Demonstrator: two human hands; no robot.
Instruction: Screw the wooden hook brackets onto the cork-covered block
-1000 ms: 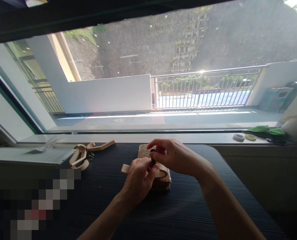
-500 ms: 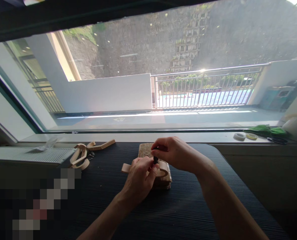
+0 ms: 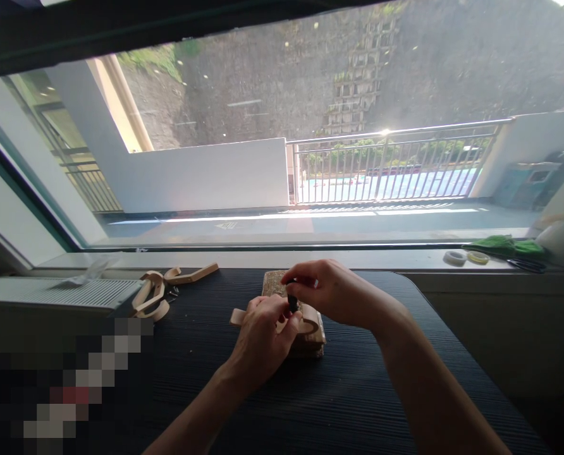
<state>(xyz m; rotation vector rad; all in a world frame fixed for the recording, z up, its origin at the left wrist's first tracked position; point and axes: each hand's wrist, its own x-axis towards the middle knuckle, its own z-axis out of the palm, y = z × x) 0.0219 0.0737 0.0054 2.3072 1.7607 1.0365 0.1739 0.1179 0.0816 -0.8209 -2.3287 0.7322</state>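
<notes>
A curved strip of pale wood (image 3: 313, 321), shaped like a hook, lies on a rough, worn block (image 3: 273, 282) on the dark table. My left hand (image 3: 265, 330) is closed on this curved wooden piece, thumb and fingers pinching around its middle. Above it, my right hand (image 3: 328, 289) grips a short black screwdriver-like tool (image 3: 292, 302) from the top, held upright. The tool's lower end goes down between my left thumb and fingers, so its tip is hidden.
More curved wooden pieces (image 3: 153, 294) and an angled wooden piece (image 3: 199, 276) lie at the table's back left, beside small metal bits (image 3: 172, 292) like screws. Tape rolls (image 3: 454, 258) and a green cloth (image 3: 507, 246) sit on the windowsill (image 3: 367, 260). A window rises behind.
My right hand and the black tool have shifted slightly left, and the fingers have turned a little around its top. The left hand and curved piece stay nearly in place.
</notes>
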